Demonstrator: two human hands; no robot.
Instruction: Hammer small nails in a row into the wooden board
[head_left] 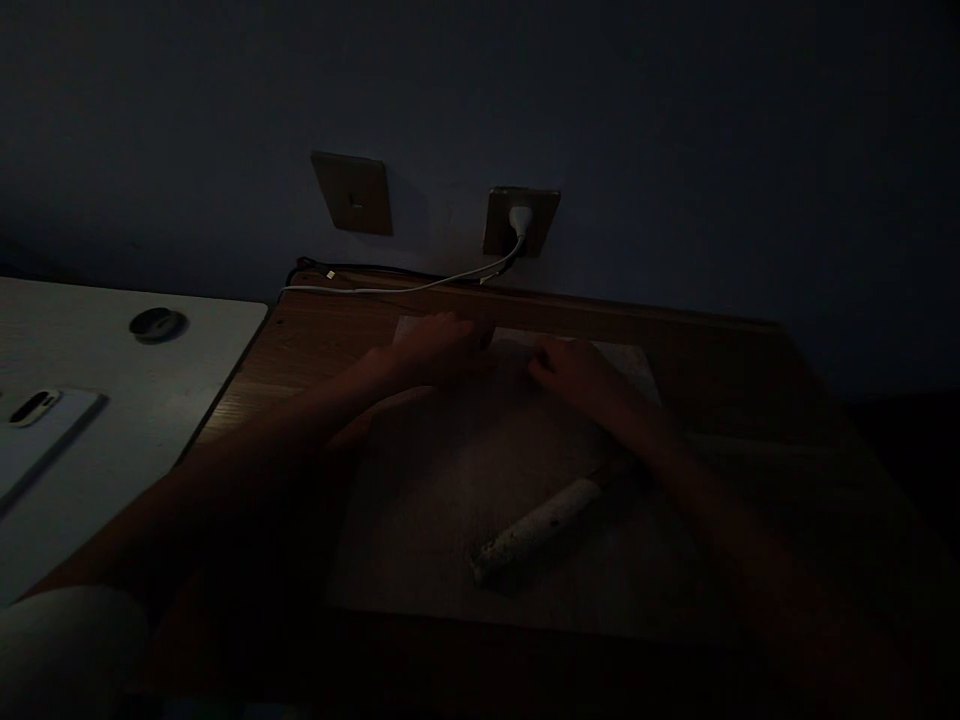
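Note:
The scene is very dark. A pale, flat, roughly square sheet or board (450, 520) lies on a wooden tabletop. Over its far edge, left of centre, is my left hand (442, 340), its fingers bent; a small dark patch by the fingertips is too dim to name. My right hand (576, 372) is a short way to the right, fingers curled in and thumb toward the left hand. Whatever either hand may hold is hidden. Nearer me, a pale, speckled, stick-like handle (536, 525) lies slantwise on the sheet; its darker far end runs toward my right forearm.
A wall socket (499, 222) holds a white plug (520, 219) with a white cable (420, 287) along the table's back edge. Another wall plate (352, 193) is to its left. On the white table (172, 400) at left are a phone (49, 430) and a round dark object (155, 324).

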